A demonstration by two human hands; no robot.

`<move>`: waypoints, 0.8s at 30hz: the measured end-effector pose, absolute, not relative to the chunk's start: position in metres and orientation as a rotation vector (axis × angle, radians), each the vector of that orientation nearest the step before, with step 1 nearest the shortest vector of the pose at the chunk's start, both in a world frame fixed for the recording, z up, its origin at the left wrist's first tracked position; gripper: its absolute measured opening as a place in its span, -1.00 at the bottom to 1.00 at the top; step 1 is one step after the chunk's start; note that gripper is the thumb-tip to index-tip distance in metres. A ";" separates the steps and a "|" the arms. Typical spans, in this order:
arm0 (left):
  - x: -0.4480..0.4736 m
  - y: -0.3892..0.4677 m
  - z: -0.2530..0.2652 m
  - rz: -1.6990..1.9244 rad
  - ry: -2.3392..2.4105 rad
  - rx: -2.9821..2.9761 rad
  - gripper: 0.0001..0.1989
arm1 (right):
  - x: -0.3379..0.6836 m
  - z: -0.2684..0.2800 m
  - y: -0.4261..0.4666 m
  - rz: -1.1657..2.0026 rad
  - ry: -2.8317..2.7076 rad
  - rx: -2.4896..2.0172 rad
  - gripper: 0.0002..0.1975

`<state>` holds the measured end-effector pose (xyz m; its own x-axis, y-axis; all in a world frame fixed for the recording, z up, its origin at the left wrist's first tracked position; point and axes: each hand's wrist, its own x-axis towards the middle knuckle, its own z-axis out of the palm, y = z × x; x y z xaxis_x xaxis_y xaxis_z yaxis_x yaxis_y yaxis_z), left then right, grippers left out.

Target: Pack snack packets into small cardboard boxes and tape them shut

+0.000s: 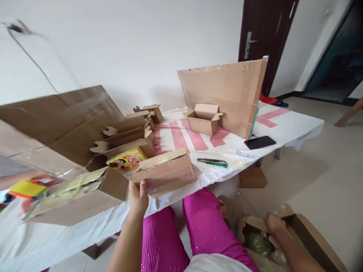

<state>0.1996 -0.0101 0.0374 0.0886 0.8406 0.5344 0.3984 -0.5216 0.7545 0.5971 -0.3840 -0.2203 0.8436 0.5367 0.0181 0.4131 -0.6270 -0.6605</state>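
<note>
Cardboard box (170,175) lies at the tabletop's (300,122) near edge, its long axis roughly along that edge, stretching right from the nearer left hand (138,194), whose thumb and fingers clasp its left end; the right hand (274,225) is low beside an open carton (251,220), fingers curled, grip unclear. Counted: one cutter (212,162), one phone (260,142), one yellow pack (127,160), one open tray (201,124) before one panel (224,94)
</note>
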 end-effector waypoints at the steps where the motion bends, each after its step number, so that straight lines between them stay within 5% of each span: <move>1: 0.199 -0.009 0.037 1.415 1.208 1.949 -0.44 | 0.598 -0.218 -0.378 0.254 -0.712 -2.332 -0.72; 7: 0.194 -0.004 0.043 1.422 1.187 1.961 -0.49 | 0.564 -0.186 -0.306 0.272 -0.903 -2.121 -0.54; 17: 0.171 -0.043 0.043 1.389 0.953 1.864 -0.61 | 0.464 -0.069 -0.219 0.121 -1.277 -1.475 -0.77; 24: 0.162 -0.084 0.040 1.381 0.753 2.148 -0.86 | 0.452 0.056 -0.202 0.048 -1.523 -1.189 -0.77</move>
